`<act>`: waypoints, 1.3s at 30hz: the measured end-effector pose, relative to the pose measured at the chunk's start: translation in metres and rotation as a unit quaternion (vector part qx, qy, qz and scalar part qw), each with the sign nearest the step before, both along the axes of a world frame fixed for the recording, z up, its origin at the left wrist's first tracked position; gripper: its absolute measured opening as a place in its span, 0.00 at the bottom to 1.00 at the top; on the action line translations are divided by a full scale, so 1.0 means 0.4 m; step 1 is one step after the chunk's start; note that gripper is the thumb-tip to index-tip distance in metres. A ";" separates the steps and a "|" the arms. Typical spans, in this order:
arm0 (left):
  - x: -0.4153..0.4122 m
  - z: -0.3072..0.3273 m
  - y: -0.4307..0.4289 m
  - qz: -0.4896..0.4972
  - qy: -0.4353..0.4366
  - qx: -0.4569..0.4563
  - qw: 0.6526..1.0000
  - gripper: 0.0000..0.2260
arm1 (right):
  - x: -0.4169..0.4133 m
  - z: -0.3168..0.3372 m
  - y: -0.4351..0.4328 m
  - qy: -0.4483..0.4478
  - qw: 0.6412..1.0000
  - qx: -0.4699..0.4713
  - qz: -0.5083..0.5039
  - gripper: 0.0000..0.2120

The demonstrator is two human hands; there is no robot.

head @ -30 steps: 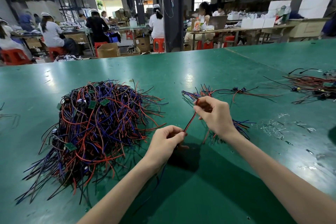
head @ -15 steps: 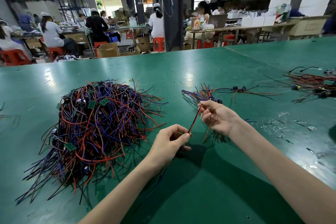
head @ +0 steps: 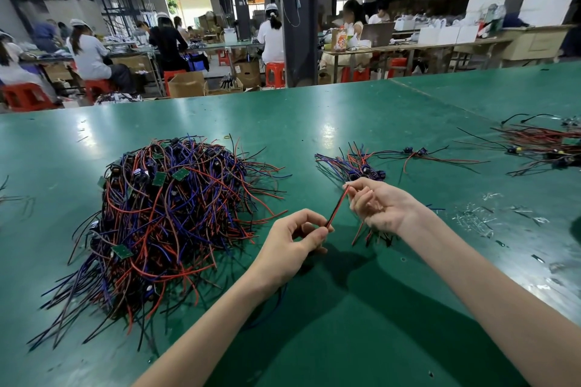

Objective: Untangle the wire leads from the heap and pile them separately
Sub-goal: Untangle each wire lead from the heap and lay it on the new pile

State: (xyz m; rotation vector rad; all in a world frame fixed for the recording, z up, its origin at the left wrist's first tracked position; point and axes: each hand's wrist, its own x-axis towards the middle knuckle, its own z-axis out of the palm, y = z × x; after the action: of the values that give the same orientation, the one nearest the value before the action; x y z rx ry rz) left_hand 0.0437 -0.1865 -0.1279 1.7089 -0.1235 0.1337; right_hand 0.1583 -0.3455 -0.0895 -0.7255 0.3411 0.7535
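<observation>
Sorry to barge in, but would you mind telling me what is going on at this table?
A person at the green table is sorting wire leads. Both hands hold one red-and-black wire lead above the table: the left hand pinches its lower end and the right hand its upper end. The big tangled heap lies to the left, and a much smaller pile of separated leads lies just beyond the right hand.

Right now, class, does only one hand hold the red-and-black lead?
No: the left hand pinches the lower end of the lead, the right hand the upper end.
</observation>
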 end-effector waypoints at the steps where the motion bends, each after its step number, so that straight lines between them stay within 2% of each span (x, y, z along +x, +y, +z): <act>1: 0.001 0.000 0.001 0.000 -0.005 0.000 1.000 0.12 | -0.001 0.003 -0.002 0.002 1.000 0.007 0.004 0.08; 4: 0.006 0.001 0.002 0.001 -0.018 0.002 1.000 0.10 | -0.007 0.016 -0.004 -0.003 1.000 0.027 0.015 0.03; 8: 0.007 0.001 -0.001 0.007 -0.010 0.005 1.000 0.08 | -0.007 0.018 -0.005 -0.042 0.999 -0.001 0.006 0.08; 12: 0.011 -0.007 -0.001 0.036 0.003 0.028 0.999 0.07 | -0.010 0.013 -0.002 -0.132 0.989 -0.060 -0.025 0.10; 14: 0.013 -0.010 0.000 0.049 0.009 0.040 0.998 0.08 | -0.014 0.008 0.005 -0.217 0.966 -0.123 -0.061 0.10; 17: 0.016 -0.014 0.001 0.060 0.028 0.044 0.997 0.08 | -0.021 -0.003 0.016 -0.368 0.896 -0.210 -0.132 0.11; 18: 0.016 -0.014 0.001 0.062 0.035 0.043 0.997 0.09 | -0.026 -0.005 0.018 -0.416 0.866 -0.237 -0.146 0.11; 19: 0.017 -0.014 0.001 0.064 0.041 0.043 0.996 0.09 | -0.030 -0.010 0.019 -0.477 0.816 -0.283 -0.163 0.11; 20: 0.016 -0.013 0.001 0.065 0.047 0.045 0.996 0.09 | -0.031 -0.016 0.017 -0.551 0.733 -0.353 -0.186 0.11; 22: 0.013 -0.012 0.000 0.062 0.051 0.056 0.995 0.09 | -0.029 -0.030 0.013 -0.691 0.495 -0.473 -0.232 0.09; 23: 0.012 -0.011 -0.001 0.062 0.052 0.061 0.995 0.09 | -0.028 -0.036 0.013 -0.729 0.408 -0.493 -0.243 0.07; 24: 0.011 -0.010 -0.003 0.064 0.054 0.061 0.995 0.09 | -0.028 -0.040 0.013 -0.748 0.361 -0.499 -0.247 0.06; 26: 0.010 -0.006 -0.005 0.072 0.057 0.052 0.994 0.09 | -0.024 -0.043 0.011 -0.768 0.319 -0.493 -0.255 0.04; 30: 0.011 0.002 -0.008 0.077 0.067 0.019 0.995 0.09 | -0.018 -0.043 0.002 -0.788 0.283 -0.479 -0.264 0.04; 34: 0.009 0.003 -0.009 0.083 0.071 0.024 0.994 0.09 | -0.019 -0.044 0.003 -0.809 0.236 -0.473 -0.258 0.04; 35: 0.008 0.003 -0.009 0.085 0.071 0.024 0.994 0.09 | -0.020 -0.042 0.005 -0.813 0.234 -0.471 -0.253 0.05; 36: 0.008 0.002 -0.009 0.088 0.071 0.024 0.993 0.10 | -0.022 -0.043 0.009 -0.810 0.251 -0.467 -0.253 0.05; 37: 0.008 0.001 -0.009 0.092 0.070 0.027 0.993 0.10 | -0.026 -0.043 0.014 -0.795 0.296 -0.462 -0.258 0.04; 38: 0.008 0.000 -0.008 0.095 0.066 0.033 0.993 0.10 | -0.030 -0.042 0.018 -0.765 0.374 -0.455 -0.262 0.05; 39: 0.007 -0.001 -0.007 0.097 0.060 0.038 0.993 0.10 | -0.033 -0.038 0.022 -0.718 0.474 -0.442 -0.255 0.06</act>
State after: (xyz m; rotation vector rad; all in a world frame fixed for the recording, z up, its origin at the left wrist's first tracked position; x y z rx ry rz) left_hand 0.0467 -0.1894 -0.1281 1.7994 0.1284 0.1705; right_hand 0.1451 -0.3368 -0.1048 -1.8619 -0.7110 -0.9021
